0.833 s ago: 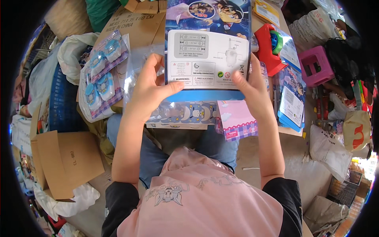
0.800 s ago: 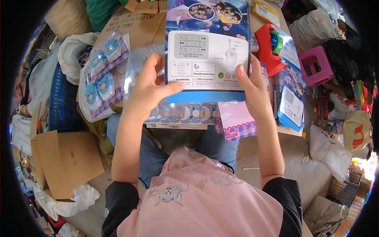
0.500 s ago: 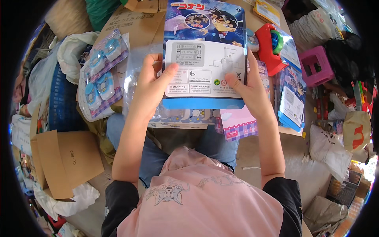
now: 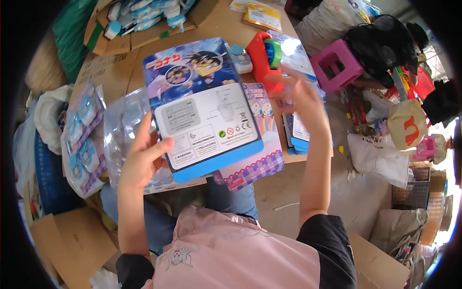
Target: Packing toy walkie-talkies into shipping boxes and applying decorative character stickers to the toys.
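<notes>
The blue printed card [image 4: 204,108] is being held over the near part of the brown worktop [image 4: 224,24], slanting so that its right side is sitting higher in the view. It is partly covering the clear plastic packaging [image 4: 120,132] on its left and the pink card [image 4: 269,142] on its right.

On its face, a white panel is filling most of the lower part, and a dark blue and violet picture is taking up the top, where a cartoon figure in glasses is looking out beside a round medallion of smaller figures. Red-and-white lettering is running above the medallion. A plain bright blue band is edging the bottom. The panel is showing a grey battery diagram, a line drawing, boxes of fine print and, smallest, a row of symbols, one green and one red.

The left hand [image 4: 142,156] is keeping its grip closed on the card's lower left edge, thumb lying on the front. The right hand [image 4: 303,98], blurred, is spreading its fingers wide, apart from the card and close to the red tape dispenser [image 4: 258,58], whose green roll [image 4: 274,54] is facing right.
</notes>
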Demonstrator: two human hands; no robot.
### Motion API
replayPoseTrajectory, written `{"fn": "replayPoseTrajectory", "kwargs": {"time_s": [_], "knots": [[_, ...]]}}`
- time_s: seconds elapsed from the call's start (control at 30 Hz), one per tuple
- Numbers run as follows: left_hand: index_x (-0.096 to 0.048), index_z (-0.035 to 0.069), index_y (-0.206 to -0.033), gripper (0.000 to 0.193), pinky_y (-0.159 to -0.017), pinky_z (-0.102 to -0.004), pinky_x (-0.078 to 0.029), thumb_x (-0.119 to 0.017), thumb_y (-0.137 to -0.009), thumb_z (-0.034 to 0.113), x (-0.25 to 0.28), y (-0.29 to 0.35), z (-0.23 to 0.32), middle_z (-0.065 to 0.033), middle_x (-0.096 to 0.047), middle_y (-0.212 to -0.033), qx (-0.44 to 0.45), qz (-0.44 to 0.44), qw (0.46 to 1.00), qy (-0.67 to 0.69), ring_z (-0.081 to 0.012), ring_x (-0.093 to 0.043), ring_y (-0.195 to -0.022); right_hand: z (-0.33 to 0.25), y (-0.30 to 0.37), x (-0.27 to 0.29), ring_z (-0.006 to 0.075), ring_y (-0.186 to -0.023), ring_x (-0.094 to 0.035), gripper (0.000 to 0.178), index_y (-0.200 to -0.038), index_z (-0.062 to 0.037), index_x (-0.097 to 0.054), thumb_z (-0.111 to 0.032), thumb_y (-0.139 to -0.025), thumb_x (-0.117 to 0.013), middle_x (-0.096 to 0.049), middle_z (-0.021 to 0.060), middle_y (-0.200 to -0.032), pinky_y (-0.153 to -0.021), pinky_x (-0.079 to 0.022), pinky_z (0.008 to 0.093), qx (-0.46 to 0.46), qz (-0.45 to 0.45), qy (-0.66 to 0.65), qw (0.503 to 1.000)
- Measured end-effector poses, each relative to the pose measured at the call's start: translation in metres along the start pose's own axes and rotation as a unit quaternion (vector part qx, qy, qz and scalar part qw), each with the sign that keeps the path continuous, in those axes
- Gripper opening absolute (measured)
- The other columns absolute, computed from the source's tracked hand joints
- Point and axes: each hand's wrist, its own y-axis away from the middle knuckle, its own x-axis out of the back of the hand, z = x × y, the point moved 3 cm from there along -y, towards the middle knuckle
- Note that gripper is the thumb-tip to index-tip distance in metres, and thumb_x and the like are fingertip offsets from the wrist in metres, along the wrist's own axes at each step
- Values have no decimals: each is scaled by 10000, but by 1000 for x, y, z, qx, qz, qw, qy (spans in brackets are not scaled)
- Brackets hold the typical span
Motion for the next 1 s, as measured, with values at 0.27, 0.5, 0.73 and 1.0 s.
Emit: {"fn": "replayPoseTrajectory", "kwargs": {"time_s": [0.27,0.5,0.73,1.0], "knots": [[-214,168,-1436,760,-626,-325,-589,-632,-821,9,-22,0,-4,-122,-518,-1192,6,-20,1000,-21,-221,-609,-984,55,-57,79,195,-1153,-499,429,-1134,-95,-639,-411,-844,-637,-572,91,-1179,-838,-465,342,-161,86,212,960],[-246,140,-1421,742,-639,-310,-582,-660,-811,54,-27,3,6,-135,-500,-1217,-12,-15,997,-75,-223,-611,-993,48,-62,72,254,-1212,-460,306,-908,12,-713,-259,-771,-683,-472,187,-1306,-920,-401,349,22,242,247,938],[-290,117,-1389,699,-650,-314,-585,-663,-802,60,-29,1,5,-130,-513,-1198,-19,-13,995,-97,-218,-617,-983,43,-35,60,162,-943,-555,320,-957,-40,-702,-296,-766,-695,-623,55,-1062,-755,-417,273,-129,231,129,956],[-257,111,-1402,709,-660,-297,-571,-624,-806,-5,-41,-9,-6,-122,-492,-1214,-62,-31,994,-79,-200,-614,-969,69,-23,73,179,-863,-627,263,-871,16,-702,-229,-784,-663,-684,99,-885,-738,-464,299,30,236,445,864]]}}
